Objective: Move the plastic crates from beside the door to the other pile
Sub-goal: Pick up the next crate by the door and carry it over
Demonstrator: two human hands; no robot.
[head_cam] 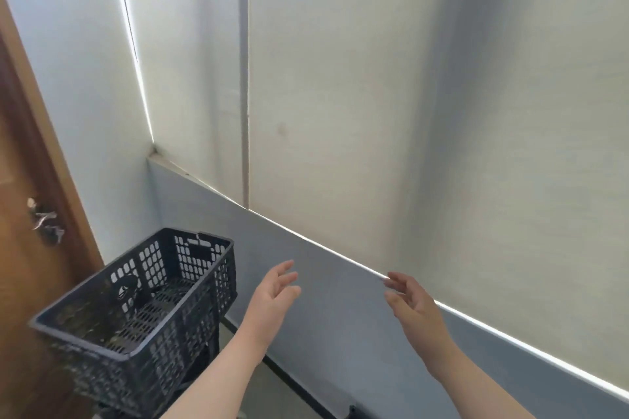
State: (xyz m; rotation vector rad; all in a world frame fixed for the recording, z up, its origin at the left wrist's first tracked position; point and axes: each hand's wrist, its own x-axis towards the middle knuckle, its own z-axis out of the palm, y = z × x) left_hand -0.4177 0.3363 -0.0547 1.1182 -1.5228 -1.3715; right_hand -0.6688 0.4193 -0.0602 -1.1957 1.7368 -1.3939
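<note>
- Lower left of the frame: a dark perforated plastic crate (143, 303) tops its stack beside the wooden door (30, 248), a key in its lock.
- Both our hands are raised, empty and apart: the left hand (272, 296) at lower centre with fingers spread, the right hand (412, 306) further right, its grip loose around nothing.
- We judge the crate calls for a hand under each long rim, lifted level.
- Its stiff lattice walls and ribbed floor contrast with the smooth matte blind (374, 78) filling the upper frame.
</note>
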